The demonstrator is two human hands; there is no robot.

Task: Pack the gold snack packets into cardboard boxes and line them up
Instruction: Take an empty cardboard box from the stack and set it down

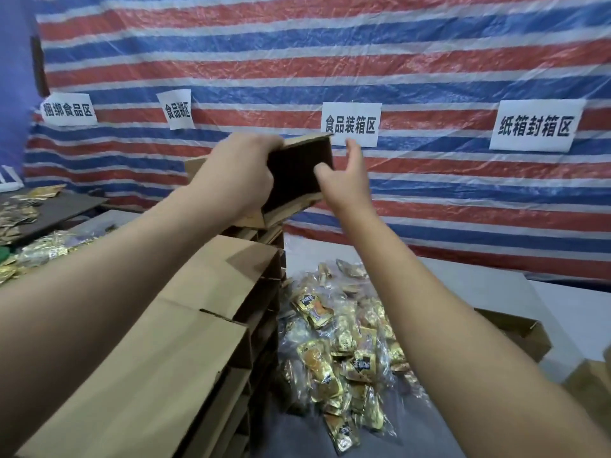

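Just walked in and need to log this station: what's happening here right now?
A person is packing snacks. Their left hand grips a small cardboard box held up at the far end of a row of cardboard boxes, while the right hand reaches toward it, fingers open. A pile of gold snack packets lies on the table, not yet boxed.

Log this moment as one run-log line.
left hand: grips cardboard box | right hand: open beside it | gold snack packets: unpacked
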